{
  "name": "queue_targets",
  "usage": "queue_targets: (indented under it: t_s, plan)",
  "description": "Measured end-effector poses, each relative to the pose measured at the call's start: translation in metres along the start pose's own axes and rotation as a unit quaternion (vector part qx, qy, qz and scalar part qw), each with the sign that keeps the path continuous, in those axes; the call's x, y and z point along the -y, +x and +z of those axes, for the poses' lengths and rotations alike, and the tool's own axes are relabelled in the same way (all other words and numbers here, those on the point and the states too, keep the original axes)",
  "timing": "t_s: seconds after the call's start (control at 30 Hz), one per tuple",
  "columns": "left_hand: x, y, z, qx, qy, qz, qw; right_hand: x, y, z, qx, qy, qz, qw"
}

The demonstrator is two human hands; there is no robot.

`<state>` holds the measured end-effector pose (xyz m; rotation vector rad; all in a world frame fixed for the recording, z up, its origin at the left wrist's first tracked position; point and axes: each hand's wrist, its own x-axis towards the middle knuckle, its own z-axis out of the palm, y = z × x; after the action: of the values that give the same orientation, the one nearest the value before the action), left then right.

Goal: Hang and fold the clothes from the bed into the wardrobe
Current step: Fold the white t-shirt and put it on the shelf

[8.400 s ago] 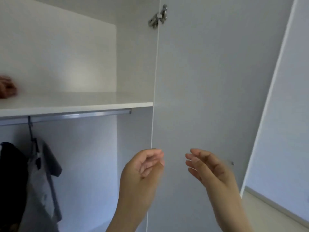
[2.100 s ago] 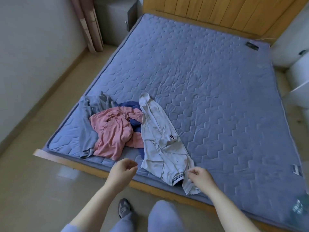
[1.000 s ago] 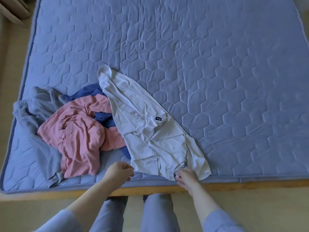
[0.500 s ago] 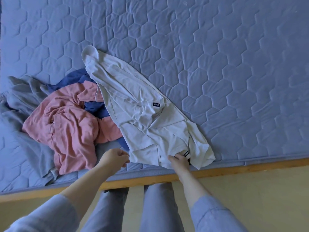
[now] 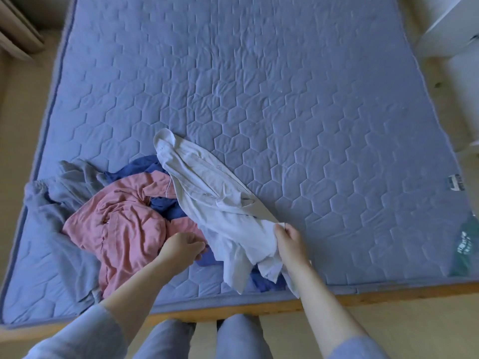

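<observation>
A white shirt point(image 5: 207, 203) stretches diagonally across the near part of the blue quilted bed point(image 5: 285, 99). My right hand point(image 5: 289, 242) grips its near end and holds that end lifted off the mattress, the hem hanging below my fingers. My left hand point(image 5: 181, 248) hovers with curled fingers at the shirt's left edge, over a pink garment point(image 5: 119, 229); whether it pinches any cloth is unclear. A dark blue garment point(image 5: 160, 203) lies under the pink and white ones. A grey garment point(image 5: 64, 198) spreads at the far left of the pile.
The bed's wooden frame edge point(image 5: 388, 294) runs just in front of my legs. White furniture point(image 5: 451, 24) stands at the upper right beside the bed. Beige floor point(image 5: 15, 104) lies on the left side. A small label point(image 5: 456, 182) sits at the mattress's right edge.
My right hand has lifted the near end of the white shirt up off the mattress and to the right. My left hand stays near the shirt's left edge. The view has widened.
</observation>
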<state>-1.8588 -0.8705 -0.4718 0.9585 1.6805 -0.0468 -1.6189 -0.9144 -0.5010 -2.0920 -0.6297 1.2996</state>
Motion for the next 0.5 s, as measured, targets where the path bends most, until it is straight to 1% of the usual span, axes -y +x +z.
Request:
queue_targets:
  t_s: [0.1, 0.2, 0.3, 0.4, 0.5]
  plan:
    - [-0.014, -0.017, -0.026, -0.027, -0.033, 0.027, 0.999, 0.063, -0.013, -0.009, 0.035, -0.008, -0.087, 0.996]
    - [-0.031, -0.039, -0.058, -0.047, -0.073, 0.058, 0.995, 0.133, -0.031, -0.024, 0.06, -0.066, -0.17, 0.981]
    - [-0.052, -0.057, -0.095, -0.07, -0.091, 0.11, 0.987, 0.208, -0.05, -0.039, 0.064, -0.133, -0.246, 0.958]
    - [-0.077, -0.074, -0.129, -0.093, -0.111, 0.158, 0.977, 0.284, -0.075, -0.054, 0.084, -0.199, -0.331, 0.919]
    - [-0.103, -0.091, -0.158, -0.114, -0.125, 0.203, 0.964, 0.352, -0.1, -0.064, 0.098, -0.273, -0.398, 0.87]
